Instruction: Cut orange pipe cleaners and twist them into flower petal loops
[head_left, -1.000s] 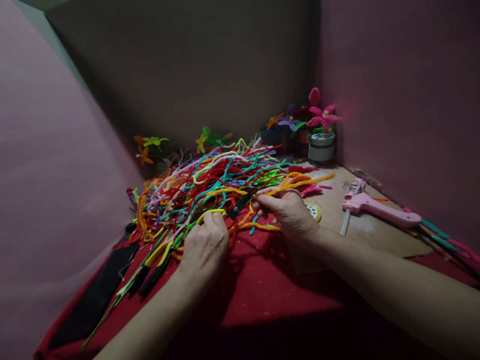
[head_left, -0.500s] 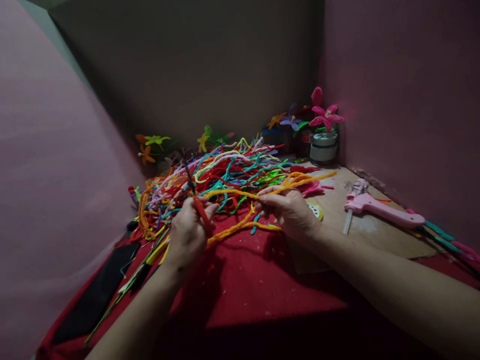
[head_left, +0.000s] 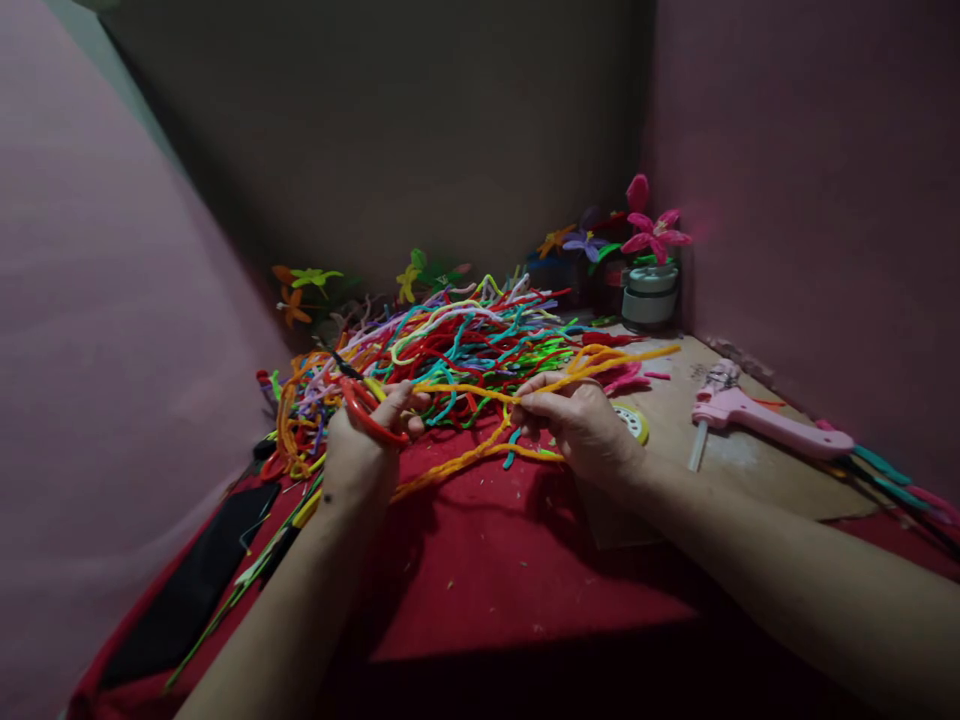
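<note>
My left hand [head_left: 365, 445] is closed around a pair of scissors with red loop handles [head_left: 361, 412], whose dark blades point up and to the left. Its thumb and finger also pinch one end of an orange pipe cleaner [head_left: 465, 388]. At the other end, my right hand [head_left: 581, 420] pinches the orange strands together, and their loose ends stick out past it to the right. More orange pipe cleaner [head_left: 457, 463] hangs below in a loop between the hands. Just behind lies a tangled heap of multicoloured pipe cleaners [head_left: 465, 335].
A pink glue gun [head_left: 772, 418] lies on a brown board [head_left: 675, 490] at right, near a yellow-and-white disc [head_left: 632, 424]. Pipe-cleaner flowers [head_left: 657, 236] stand in a grey jar [head_left: 649, 297] at the back. A black phone-like slab [head_left: 191, 585] rests on the red cloth [head_left: 510, 590].
My left hand has turned and shifted slightly left, swinging the scissors so their red loop faces up and the blades tilt further left. My right hand keeps its pinch.
</note>
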